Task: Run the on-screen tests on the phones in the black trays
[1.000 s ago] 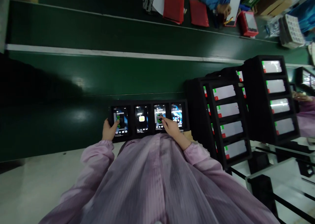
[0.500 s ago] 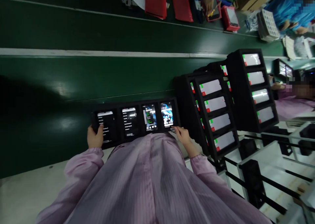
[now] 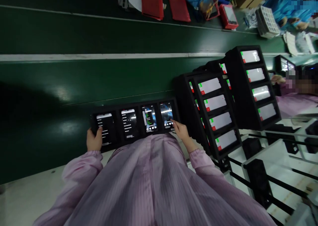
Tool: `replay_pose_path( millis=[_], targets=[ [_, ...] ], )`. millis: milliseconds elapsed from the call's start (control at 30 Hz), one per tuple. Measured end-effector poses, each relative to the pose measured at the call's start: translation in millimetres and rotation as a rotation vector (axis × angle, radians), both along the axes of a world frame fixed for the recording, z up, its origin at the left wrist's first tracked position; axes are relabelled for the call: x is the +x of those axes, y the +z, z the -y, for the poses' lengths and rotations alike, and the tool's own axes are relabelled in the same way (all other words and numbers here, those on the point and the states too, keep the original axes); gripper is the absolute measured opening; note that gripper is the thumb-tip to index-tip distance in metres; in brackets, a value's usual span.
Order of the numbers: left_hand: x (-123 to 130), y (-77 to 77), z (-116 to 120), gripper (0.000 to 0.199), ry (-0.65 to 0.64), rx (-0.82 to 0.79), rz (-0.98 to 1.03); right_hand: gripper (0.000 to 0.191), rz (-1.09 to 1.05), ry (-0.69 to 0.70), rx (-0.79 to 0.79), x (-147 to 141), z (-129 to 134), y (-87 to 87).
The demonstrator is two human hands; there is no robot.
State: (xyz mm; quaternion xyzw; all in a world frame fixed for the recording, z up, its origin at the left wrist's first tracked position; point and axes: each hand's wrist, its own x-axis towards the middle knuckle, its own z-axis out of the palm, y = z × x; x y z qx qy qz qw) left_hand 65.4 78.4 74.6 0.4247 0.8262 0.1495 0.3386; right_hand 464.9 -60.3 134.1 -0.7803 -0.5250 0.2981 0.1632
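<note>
A black tray (image 3: 116, 138) holding several lit phones in a row rests against my front at the table's edge. My left hand (image 3: 94, 139) grips the tray's left end, thumb on top by the leftmost phone (image 3: 107, 128); its other fingers are partly hidden. On the tray's right, my right hand (image 3: 181, 130) reaches over the rim with its index finger stretched onto the lower screen of the rightmost phone (image 3: 166, 111), holding nothing. That phone shows a bluish home screen with icons. Text lists fill the second phone (image 3: 129, 121) and part of the third phone (image 3: 149, 116).
Right of the tray stand a near stack of black trays (image 3: 216, 103) and a taller stack (image 3: 255, 83), with pale labelled devices in them. Red sleeves (image 3: 152, 4) lie across the green table (image 3: 74, 83). Co-workers sit opposite and at right. A metal rack (image 3: 268, 159) is lower right.
My right index finger has moved up from the bottom rim onto the rightmost phone's screen. Its picture has turned from a bright home screen to a darker one. My left hand keeps its grip.
</note>
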Motion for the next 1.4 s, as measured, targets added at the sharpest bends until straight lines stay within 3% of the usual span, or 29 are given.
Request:
replay_pose_path(
  millis=[167,500,733,800,933,1133,1400],
  targets=[
    [1,2.4,0,0.048,0.005,-0.014,0.008,0.04,-0.055,0.024,0.058,-10,-11,4.9],
    [2,3.0,0,0.044,0.02,-0.018,0.01,0.039,-0.009,0.018,-0.025,-18,-28,8.6],
    [2,2.8,0,0.051,0.013,0.003,0.001,0.036,-0.04,0.325,-0.069,-67,-53,11.1],
    [2,2.1,1,0.051,0.011,0.013,0.006,0.033,-0.048,0.356,-0.076,-76,-59,8.8],
    [3,1.4,3,0.048,0.012,0.033,0.023,0.038,-0.022,0.284,-0.052,-68,-59,7.0],
    [3,3.4,1,0.051,0.025,0.023,0.019,0.043,0.044,-0.057,0.032,-31,-38,8.1],
    [1,0.2,2,0.049,0.011,0.036,0.005,0.044,0.022,-0.08,0.073,-17,-35,-0.3]
  ],
)
